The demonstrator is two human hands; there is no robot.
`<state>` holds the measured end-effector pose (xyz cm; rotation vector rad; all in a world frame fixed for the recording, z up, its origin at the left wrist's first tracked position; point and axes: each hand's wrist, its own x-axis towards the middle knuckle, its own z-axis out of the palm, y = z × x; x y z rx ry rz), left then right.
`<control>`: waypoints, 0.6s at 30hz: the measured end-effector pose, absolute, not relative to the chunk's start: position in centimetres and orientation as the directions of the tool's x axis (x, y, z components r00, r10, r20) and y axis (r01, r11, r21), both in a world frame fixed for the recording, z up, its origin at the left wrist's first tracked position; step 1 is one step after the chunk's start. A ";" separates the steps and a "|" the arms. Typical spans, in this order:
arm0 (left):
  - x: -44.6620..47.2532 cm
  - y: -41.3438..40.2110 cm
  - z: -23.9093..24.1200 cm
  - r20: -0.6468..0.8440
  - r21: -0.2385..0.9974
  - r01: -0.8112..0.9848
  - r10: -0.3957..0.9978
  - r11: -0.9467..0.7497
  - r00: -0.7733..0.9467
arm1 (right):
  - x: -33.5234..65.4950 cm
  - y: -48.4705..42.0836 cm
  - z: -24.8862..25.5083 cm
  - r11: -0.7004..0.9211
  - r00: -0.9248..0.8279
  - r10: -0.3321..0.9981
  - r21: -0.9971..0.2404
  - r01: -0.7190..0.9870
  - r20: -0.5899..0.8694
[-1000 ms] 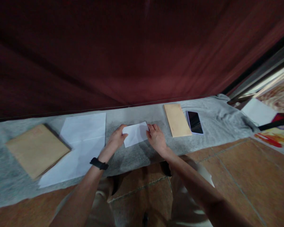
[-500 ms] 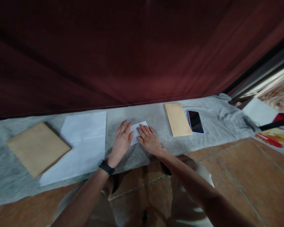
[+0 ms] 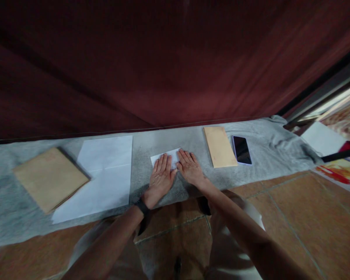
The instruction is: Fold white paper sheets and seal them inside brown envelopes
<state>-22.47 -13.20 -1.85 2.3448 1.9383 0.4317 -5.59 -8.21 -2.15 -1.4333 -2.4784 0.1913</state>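
A small folded white paper (image 3: 172,154) lies on the grey cloth in front of me, partly covered by my hands. My left hand (image 3: 161,175) rests flat on its left and middle part, fingers stretched out and pointing away from me. Over its right end lies my right hand (image 3: 190,167), also flat with the fingers extended. The two thumbs are close together near the paper's lower edge. Neither hand grips anything. How the paper's underside is folded cannot be seen.
Left of my hands, larger white sheets (image 3: 107,175) lie partly under a stack of brown envelopes (image 3: 51,179). On the right are tan envelopes (image 3: 220,147) beside a phone (image 3: 242,149). The grey cloth (image 3: 146,144) covers a narrow bench against a dark red curtain (image 3: 163,77).
My left hand has moved right, from the paper's left edge onto its middle, uncovering its left corner. My right hand has shifted slightly right and stays flat on the paper.
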 end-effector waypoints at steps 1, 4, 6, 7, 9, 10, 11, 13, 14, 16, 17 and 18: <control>-22.4 -13.2 -1.8 0.166 0.209 0.960 0.974 -0.185 0.151 | -5.4 -8.1 -2.1 0.497 -0.472 0.868 -0.241 0.834 0.156; -22.4 -13.4 -1.7 0.158 0.167 0.976 0.981 -0.141 0.115 | -5.1 -7.7 -1.8 0.489 -0.472 0.872 -0.235 0.840 0.127; -22.6 -13.6 -1.6 0.157 0.156 0.981 0.983 -0.116 0.091 | -4.8 -7.5 -1.7 0.488 -0.475 0.873 -0.235 0.841 0.113; -22.7 -13.7 -1.5 0.156 0.153 0.983 0.984 -0.105 0.081 | -4.7 -7.4 -1.7 0.484 -0.472 0.875 -0.233 0.843 0.109; -23.0 -14.0 -1.5 0.157 0.144 0.986 0.986 -0.080 0.057 | -4.5 -7.3 -1.6 0.474 -0.463 0.880 -0.229 0.850 0.104; -23.2 -14.1 -1.4 0.161 0.138 0.988 0.986 -0.068 0.045 | -4.4 -7.3 -1.6 0.471 -0.459 0.882 -0.229 0.852 0.103; -23.2 -14.2 -1.4 0.165 0.132 0.990 0.986 -0.056 0.034 | -4.3 -7.2 -1.6 0.469 -0.458 0.883 -0.231 0.852 0.104; -23.2 -14.2 -1.1 0.179 0.124 0.992 0.984 -0.035 0.012 | -4.2 -7.1 -1.7 0.468 -0.456 0.884 -0.246 0.849 0.106; -23.1 -14.2 -0.9 0.185 0.125 0.992 0.983 -0.035 0.011 | -4.2 -6.9 -1.7 0.465 -0.453 0.885 -0.260 0.846 0.108; -22.5 -13.8 -0.4 0.198 0.136 0.988 0.979 -0.077 0.049 | -4.0 -6.5 -1.8 0.451 -0.436 0.892 -0.302 0.840 0.119; -22.0 -13.5 -0.1 0.204 0.145 0.982 0.975 -0.121 0.090 | -3.9 -6.2 -1.8 0.444 -0.427 0.895 -0.326 0.834 0.126; -21.5 -13.2 0.1 0.212 0.154 0.973 0.967 -0.174 0.140 | -3.7 -5.8 -1.9 0.437 -0.417 0.899 -0.350 0.829 0.134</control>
